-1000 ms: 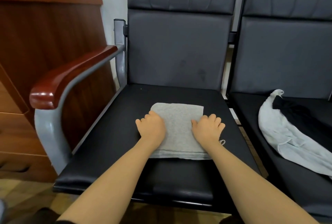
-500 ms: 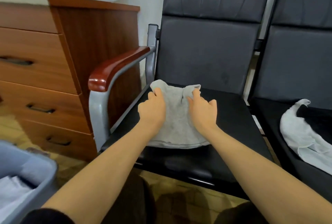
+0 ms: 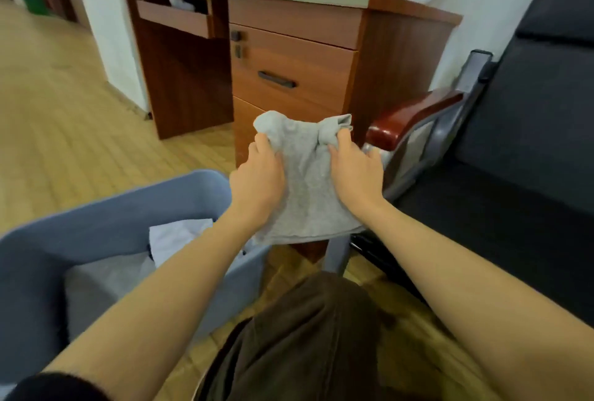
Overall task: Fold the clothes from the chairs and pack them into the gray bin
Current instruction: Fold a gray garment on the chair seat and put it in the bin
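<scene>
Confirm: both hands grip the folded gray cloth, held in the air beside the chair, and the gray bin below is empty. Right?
Not quite. The gray bin is not empty: the head view shows white cloth inside. The rest holds: left hand and right hand grip the folded gray cloth.

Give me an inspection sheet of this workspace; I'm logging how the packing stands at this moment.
Surface: wooden floor; black chair seat on the right, nothing seen on the part in view.
Job's things: folded gray garment held in the air between the chair and the gray bin; the bin already holds white clothing.
Clutter: something pale inside the open desk drawer, too blurred to name.
Grippers: left hand and right hand each grip a side of the garment, fingers curled into its top corners.
Cables: nothing seen.
Surroundings: wooden desk with drawers, red-brown armrest, white wall, dark bag on the desk top.
</scene>
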Demonstrator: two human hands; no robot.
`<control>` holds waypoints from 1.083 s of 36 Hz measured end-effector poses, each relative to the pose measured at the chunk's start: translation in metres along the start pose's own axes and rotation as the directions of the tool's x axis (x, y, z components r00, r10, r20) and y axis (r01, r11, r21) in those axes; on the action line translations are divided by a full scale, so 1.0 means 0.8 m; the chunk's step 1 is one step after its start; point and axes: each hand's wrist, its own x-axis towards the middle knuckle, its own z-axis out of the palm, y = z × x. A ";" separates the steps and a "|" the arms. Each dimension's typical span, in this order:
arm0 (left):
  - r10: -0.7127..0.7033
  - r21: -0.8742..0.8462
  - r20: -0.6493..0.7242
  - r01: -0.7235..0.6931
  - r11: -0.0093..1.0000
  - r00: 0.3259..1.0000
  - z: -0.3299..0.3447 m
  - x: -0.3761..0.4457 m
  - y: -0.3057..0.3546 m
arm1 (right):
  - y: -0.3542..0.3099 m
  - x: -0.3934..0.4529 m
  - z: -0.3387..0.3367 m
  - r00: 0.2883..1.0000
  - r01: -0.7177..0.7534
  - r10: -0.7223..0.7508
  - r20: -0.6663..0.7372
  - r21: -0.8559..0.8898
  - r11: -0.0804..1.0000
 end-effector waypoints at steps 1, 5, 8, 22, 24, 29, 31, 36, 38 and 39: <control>-0.038 0.000 0.005 0.038 0.999 0.999 -0.003 0.002 -0.019 | -0.016 0.005 0.010 0.999 0.021 -0.023 0.038 0.037 0.999; -0.216 0.034 0.031 0.215 0.976 0.976 -0.008 0.008 -0.110 | -0.084 0.017 0.070 0.984 0.063 -0.086 0.156 0.148 0.987; -0.319 0.093 0.060 0.313 0.945 0.946 0.004 0.001 -0.175 | -0.125 0.022 0.126 0.973 0.090 -0.117 0.201 0.137 0.986; -0.632 0.289 0.199 0.571 0.768 0.749 0.077 -0.051 -0.424 | -0.279 -0.022 0.375 0.801 0.101 -0.280 0.530 0.341 0.935; -0.669 0.350 0.224 0.582 0.734 0.709 0.081 -0.061 -0.454 | -0.301 -0.034 0.401 0.759 0.109 -0.299 0.578 0.340 0.934; -0.739 0.530 0.175 0.570 0.628 0.651 0.081 -0.088 -0.521 | -0.357 -0.066 0.451 0.684 0.126 -0.354 0.638 0.374 0.919; -0.760 0.584 0.172 0.556 0.591 0.627 0.080 -0.098 -0.540 | -0.375 -0.079 0.465 0.627 0.101 -0.346 0.698 0.368 0.924; -0.689 0.742 0.210 0.346 0.574 0.694 0.101 -0.124 -0.578 | -0.401 -0.103 0.496 0.629 0.481 -0.485 0.608 0.186 0.857; -0.549 0.744 0.282 0.182 0.643 0.786 0.117 -0.128 -0.580 | -0.399 -0.104 0.502 0.621 0.597 -0.603 0.501 0.196 0.778; -0.503 0.717 0.355 0.116 0.687 0.788 0.123 -0.127 -0.578 | -0.396 -0.106 0.508 0.583 0.653 -0.677 0.449 0.236 0.720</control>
